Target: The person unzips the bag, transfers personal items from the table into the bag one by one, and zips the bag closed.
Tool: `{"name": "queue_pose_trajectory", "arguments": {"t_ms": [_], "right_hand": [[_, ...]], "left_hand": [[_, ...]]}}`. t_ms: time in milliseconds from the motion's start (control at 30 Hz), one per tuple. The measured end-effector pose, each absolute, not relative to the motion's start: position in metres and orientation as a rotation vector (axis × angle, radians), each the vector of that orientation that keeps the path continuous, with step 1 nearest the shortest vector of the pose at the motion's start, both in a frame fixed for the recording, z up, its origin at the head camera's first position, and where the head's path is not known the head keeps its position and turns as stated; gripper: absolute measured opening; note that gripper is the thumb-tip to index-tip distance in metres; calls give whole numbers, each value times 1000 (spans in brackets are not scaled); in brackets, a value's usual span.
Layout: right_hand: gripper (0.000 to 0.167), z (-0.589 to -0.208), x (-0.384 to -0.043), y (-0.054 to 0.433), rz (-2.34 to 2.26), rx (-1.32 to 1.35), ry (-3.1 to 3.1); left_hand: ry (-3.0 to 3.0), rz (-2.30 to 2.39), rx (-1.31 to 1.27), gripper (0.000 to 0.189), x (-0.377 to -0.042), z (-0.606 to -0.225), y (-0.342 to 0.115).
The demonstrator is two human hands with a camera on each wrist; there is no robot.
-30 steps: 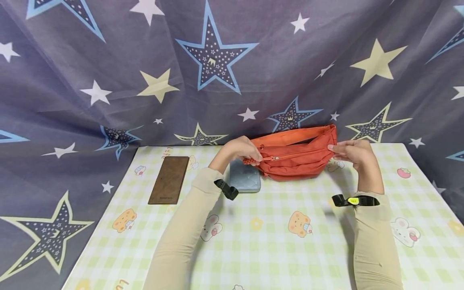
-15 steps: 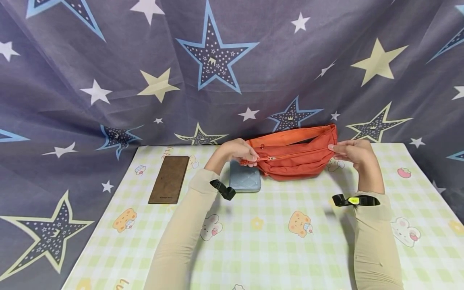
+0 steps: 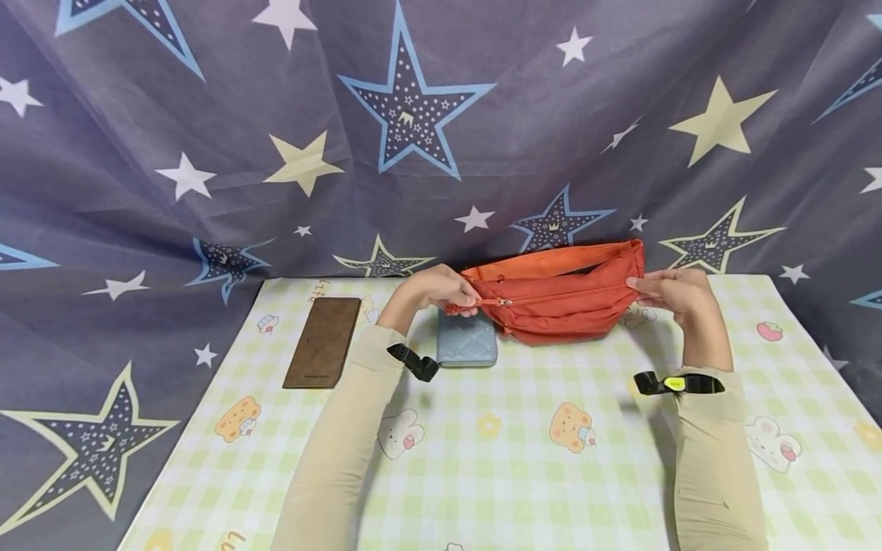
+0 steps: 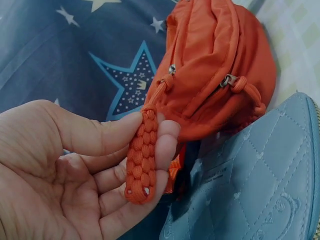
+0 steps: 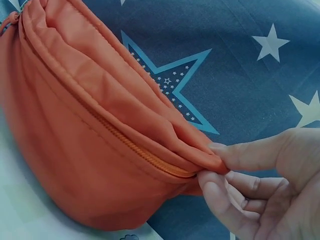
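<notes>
An orange-red waist bag (image 3: 558,306) sits at the back of the table, its strap looped behind it. My left hand (image 3: 441,288) pinches the braided zipper pull (image 4: 142,155) between thumb and fingers, drawn out to the left of the bag. The cord runs taut to a metal slider (image 4: 172,70) near the bag's left end. At the other end, my right hand (image 3: 671,295) pinches the bag's corner, close by the end of an orange zipper (image 5: 145,155). A second pull hangs from another slider (image 4: 229,80) on the bag's front.
A light blue quilted wallet (image 3: 467,338) lies below my left hand, partly under the bag's left end. Farther left lies a brown long wallet (image 3: 321,342). A star-print curtain (image 3: 441,138) rises directly behind the green checked tablecloth (image 3: 482,474).
My left hand has moved left with the zipper pull, and the slider has travelled left along the bag. The right hand keeps its hold on the corner.
</notes>
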State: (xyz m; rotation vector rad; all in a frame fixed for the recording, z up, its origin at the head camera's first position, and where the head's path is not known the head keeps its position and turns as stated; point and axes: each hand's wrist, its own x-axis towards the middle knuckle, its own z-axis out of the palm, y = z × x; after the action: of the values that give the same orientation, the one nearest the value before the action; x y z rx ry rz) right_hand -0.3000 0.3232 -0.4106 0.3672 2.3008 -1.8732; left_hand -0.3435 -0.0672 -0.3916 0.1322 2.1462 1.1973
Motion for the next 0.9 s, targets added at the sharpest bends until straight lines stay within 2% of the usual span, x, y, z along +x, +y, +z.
{"name": "queue_pose_trajectory", "arguments": {"t_ms": [167, 633, 900], "right_hand": [[17, -412, -302, 324, -1894, 364, 2310], [53, -423, -298, 327, -1848, 397, 2344], [63, -417, -300, 326, -1831, 364, 2369]], "left_hand": [[2155, 1271, 124, 20, -348, -393, -73], [2058, 1415, 53, 29, -352, -421, -80], [2038, 1515, 27, 31, -359, -427, -81]]}}
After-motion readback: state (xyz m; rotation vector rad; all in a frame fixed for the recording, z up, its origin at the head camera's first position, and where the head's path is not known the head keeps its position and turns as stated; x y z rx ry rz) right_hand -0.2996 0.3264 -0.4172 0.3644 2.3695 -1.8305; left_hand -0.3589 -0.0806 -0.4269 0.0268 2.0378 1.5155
